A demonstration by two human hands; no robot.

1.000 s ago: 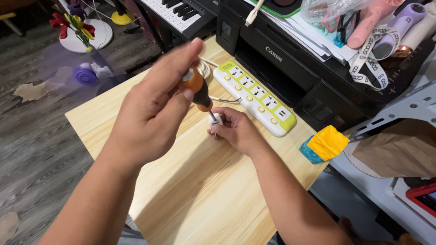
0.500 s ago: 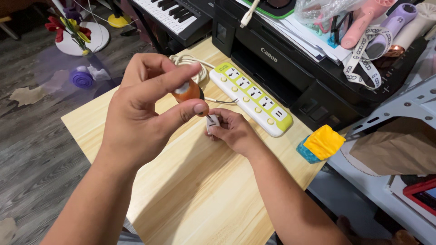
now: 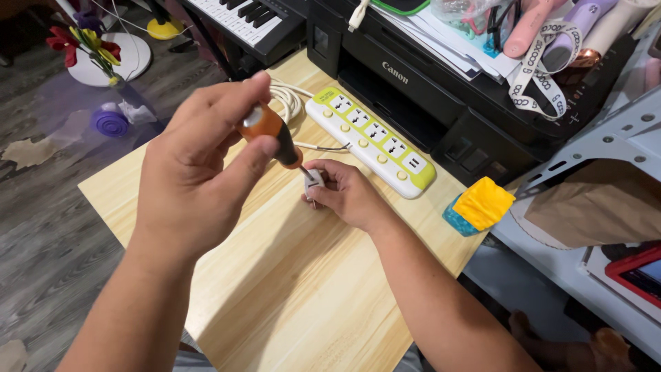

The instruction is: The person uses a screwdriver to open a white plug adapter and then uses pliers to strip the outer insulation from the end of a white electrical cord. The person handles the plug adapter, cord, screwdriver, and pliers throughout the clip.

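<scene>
Over the wooden table [image 3: 275,289]: left hand [image 3: 196,179] closed around orange-handled screwdriver [image 3: 270,132], right hand [image 3: 351,193] pinching small white plug [image 3: 313,182].

Glossy orange plastic screwdriver handle [image 3: 265,127], smooth white plastic power strip [image 3: 372,141] (green-trimmed), matt pale wood-grain table [image 3: 275,275].

screwdriver handle [image 3: 265,127]: orange, black collar
plug [image 3: 314,183]: white
power strip [image 3: 372,140]: white top, lime-green edge, yellow buttons
table [image 3: 289,275]: pale wood grain
sponge [image 3: 482,204]: yellow over teal
printer [image 3: 441,110]: black
floor [image 3: 34,220]: grey wood-plank pattern
</scene>
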